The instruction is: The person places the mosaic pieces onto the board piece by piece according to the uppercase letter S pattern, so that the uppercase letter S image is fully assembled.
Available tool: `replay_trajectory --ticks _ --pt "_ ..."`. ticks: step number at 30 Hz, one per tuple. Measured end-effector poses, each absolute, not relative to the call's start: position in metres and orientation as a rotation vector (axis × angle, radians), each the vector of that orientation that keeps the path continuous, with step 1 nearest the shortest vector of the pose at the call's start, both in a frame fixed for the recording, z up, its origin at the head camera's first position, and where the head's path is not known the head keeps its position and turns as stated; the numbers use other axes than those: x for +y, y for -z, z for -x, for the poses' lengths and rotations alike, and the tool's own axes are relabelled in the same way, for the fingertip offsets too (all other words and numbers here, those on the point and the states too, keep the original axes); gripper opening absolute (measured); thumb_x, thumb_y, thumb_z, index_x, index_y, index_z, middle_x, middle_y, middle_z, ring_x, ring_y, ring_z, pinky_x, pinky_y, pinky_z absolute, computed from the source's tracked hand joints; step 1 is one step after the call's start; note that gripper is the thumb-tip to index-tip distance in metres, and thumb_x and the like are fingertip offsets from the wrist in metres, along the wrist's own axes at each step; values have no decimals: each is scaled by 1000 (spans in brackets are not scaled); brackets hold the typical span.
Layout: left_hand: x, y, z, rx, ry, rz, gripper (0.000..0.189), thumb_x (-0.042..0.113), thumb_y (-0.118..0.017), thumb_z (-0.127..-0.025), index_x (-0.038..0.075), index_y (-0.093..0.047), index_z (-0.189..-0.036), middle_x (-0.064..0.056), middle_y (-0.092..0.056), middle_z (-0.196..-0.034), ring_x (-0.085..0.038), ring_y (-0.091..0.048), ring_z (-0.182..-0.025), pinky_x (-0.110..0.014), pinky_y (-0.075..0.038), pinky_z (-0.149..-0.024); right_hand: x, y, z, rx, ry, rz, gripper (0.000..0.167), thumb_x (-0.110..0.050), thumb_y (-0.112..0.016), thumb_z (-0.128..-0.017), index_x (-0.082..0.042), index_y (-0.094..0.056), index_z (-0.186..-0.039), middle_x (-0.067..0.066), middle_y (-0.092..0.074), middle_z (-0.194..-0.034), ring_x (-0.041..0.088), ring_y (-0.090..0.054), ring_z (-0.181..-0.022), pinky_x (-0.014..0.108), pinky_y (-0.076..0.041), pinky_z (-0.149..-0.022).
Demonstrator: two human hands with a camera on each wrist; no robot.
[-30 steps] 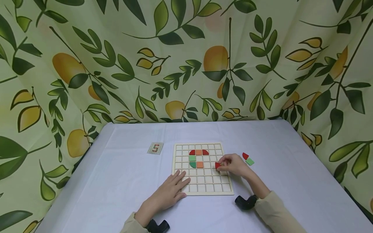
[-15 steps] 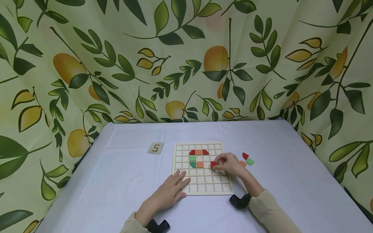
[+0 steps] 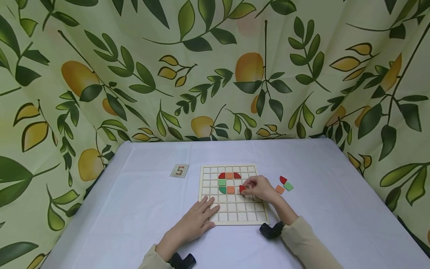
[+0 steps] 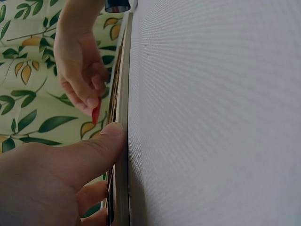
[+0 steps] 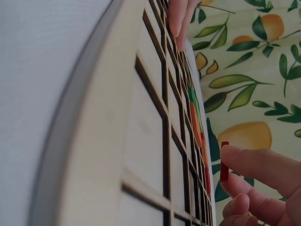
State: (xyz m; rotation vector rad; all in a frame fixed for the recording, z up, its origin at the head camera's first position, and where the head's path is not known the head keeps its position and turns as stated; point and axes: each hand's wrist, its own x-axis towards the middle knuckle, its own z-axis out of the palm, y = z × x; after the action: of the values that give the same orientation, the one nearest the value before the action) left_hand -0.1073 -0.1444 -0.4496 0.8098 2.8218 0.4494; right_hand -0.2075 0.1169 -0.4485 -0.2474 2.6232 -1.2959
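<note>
A wooden grid board [image 3: 235, 222] lies on the table, with red, orange and green tiles set in its upper middle cells. My right hand [image 3: 259, 187] pinches a red tile [image 3: 242, 188] between thumb and fingertips, just right of the orange tile [image 3: 230, 189] in the lower set row. In the right wrist view the red tile [image 5: 225, 161] stands edge-on, apart from the board's face. My left hand [image 3: 195, 220] rests with spread, straight fingers on the board's lower left corner; its thumb [image 4: 106, 141] lies along the board's edge in the left wrist view.
Right of the board lie a loose red tile [image 3: 283, 180], a green tile [image 3: 288, 186] and an orange tile [image 3: 280, 189]. A small pattern card [image 3: 179, 171] with an S-like figure lies left of the board. A leaf-print curtain [image 3: 215, 74] hangs behind the table.
My right hand has moved left across the board with the red tile, closer to the set tiles, uncovering the loose orange tile. The left hand has stayed in place.
</note>
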Motion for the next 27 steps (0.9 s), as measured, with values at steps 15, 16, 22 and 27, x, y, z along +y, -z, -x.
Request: replay_trajectory --ticks 15,16,22,27 --pt "-145 450 107 2821 -453 -795 53 38 -50 -98 20 -41 -147 -8 -31 -160 -32 -24 -150 -52 -28 -120 110 450 206 2651 1319 363 19 -13 -82 -73 -3 -70 -82 -2 -46 -61 11 -41 -58 21 -32 -53" --pt "-145 450 107 2822 -453 -796 53 38 -50 -98 21 -41 -147 -8 -31 -160 -32 -24 -150 -52 -28 -120 109 451 206 2658 1311 356 19 -13 -82 -73 -2 -70 -83 -2 -46 -61 11 -41 -58 21 -31 -53" --pt "-145 450 107 2822 -457 -797 53 38 -50 -98 20 -41 -147 -8 -31 -160 -32 -25 -150 -52 -28 -120 102 449 208 2689 1236 249 17 -10 -82 -74 -3 -71 -85 -3 -43 -61 11 -40 -60 20 -29 -54" --pt "-145 450 107 2822 -449 -799 53 38 -50 -98 21 -41 -147 -8 -32 -159 -32 -25 -150 -52 -28 -120 100 448 207 2700 1221 222 16 -10 -81 -74 -3 -71 -84 -3 -43 -61 12 -40 -60 21 -29 -54"
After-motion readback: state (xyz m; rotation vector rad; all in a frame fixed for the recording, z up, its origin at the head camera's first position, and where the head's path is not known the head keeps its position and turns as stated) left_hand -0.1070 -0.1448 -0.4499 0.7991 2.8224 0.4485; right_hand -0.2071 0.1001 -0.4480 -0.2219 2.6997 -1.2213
